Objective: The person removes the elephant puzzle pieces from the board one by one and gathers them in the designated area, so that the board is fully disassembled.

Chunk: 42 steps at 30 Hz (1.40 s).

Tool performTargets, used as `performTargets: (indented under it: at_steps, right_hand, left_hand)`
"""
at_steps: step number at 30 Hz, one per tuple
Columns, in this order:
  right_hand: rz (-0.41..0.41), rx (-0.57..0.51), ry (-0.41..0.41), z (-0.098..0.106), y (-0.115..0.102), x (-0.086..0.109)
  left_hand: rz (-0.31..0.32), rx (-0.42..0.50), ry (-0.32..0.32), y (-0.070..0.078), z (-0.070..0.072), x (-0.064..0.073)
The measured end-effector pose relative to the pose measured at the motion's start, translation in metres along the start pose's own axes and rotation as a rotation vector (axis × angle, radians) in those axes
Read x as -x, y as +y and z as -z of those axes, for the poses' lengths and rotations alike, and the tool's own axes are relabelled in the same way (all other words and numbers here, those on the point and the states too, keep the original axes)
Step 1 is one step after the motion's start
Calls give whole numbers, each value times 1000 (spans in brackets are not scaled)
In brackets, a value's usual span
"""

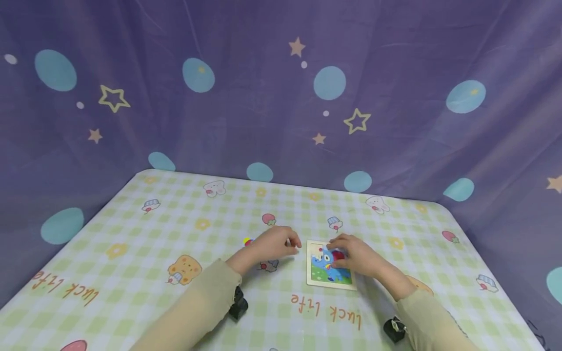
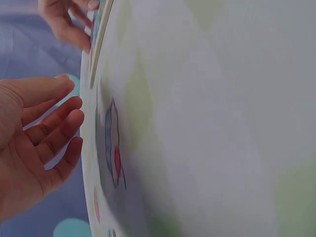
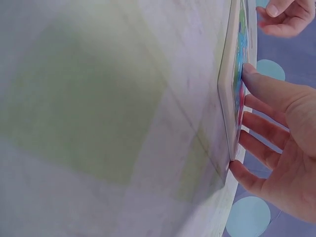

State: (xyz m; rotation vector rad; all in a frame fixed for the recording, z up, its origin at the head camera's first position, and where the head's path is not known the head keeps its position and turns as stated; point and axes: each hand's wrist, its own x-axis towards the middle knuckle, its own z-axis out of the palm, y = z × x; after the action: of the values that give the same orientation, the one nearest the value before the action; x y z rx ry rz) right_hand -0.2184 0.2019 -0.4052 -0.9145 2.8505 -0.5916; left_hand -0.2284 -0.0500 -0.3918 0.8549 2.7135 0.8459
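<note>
A flat, square wooden puzzle board [image 1: 330, 265] with a pale frame and a glossy blue cartoon picture lies on the smooth green-checked tablecloth [image 1: 131, 229]. The right hand [image 1: 357, 254] rests on its upper half, fingers [image 3: 264, 89] straight and slightly spread, their tips touching the picture face. Just left of the board, the left hand [image 1: 273, 243] hovers, fingers [image 2: 54, 121] relaxed, loosely together, holding nothing.

Only readable text is on the tablecloth [image 1: 145, 263] — "luck life" in orange handwriting-style letters, printed twice: once near the left edge, and once upside down from the head view, just below the puzzle board [image 1: 330, 273]. Nothing legible on the board itself.
</note>
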Motion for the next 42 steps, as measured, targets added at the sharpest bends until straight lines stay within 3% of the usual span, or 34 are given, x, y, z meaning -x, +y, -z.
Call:
performTargets:
  at_steps: [9,18,23,42]
  right_hand:
    - [-3,-8,-13,1,1,0]
    - [19,-18,-5,0,2,0]
    - [29,-14,-4,0,2,-1]
    - [19,-20,-4,1,1,0]
  left_hand:
    - [-27,-23,-52,16,-18,-13]
    - [-61,-57,-102,31,-24,-18]
    - [-68,-102,-117,32,-27,-20]
    - [-63,-128,-110,33,-32,-22]
